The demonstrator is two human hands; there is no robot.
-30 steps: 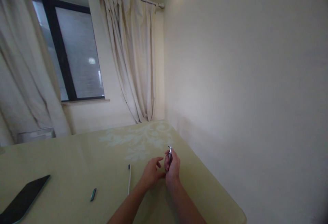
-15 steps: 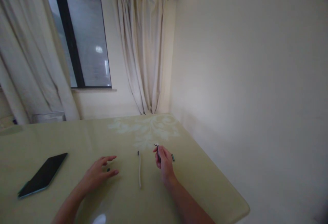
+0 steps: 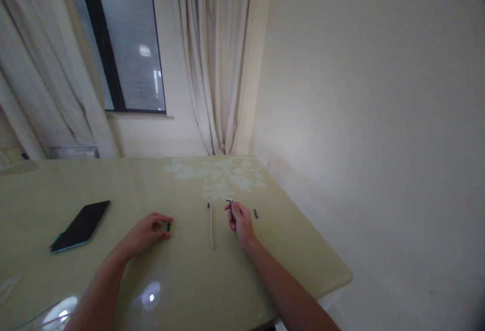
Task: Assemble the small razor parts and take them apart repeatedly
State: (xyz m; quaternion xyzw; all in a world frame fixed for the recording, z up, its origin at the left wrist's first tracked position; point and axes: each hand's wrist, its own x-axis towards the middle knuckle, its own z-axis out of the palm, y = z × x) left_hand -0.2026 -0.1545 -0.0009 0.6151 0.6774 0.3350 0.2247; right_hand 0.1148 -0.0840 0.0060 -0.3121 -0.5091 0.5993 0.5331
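Observation:
On the tabletop at left of centre, my left hand (image 3: 147,231) has its thumb and forefinger on either side of a small dark green piece (image 3: 168,226), around its two ends. My right hand (image 3: 240,222) is closed around a slim dark tool with a shiny metal tip (image 3: 229,200). Between the hands lies a thin whitish stick (image 3: 211,227) with a dark end, touched by neither. Another small dark green piece (image 3: 255,213) rests on the table just right of my right hand.
A black flat tablet-like object (image 3: 81,226) lies on the glossy pale green table (image 3: 182,280) at the left. The table's right edge runs beside a plain wall (image 3: 359,119). Curtains (image 3: 215,68) and a window stand behind.
The view has tilted down. My left thumb and forefinger have drawn closer together around the small dark green piece. My right hand still holds the tool.

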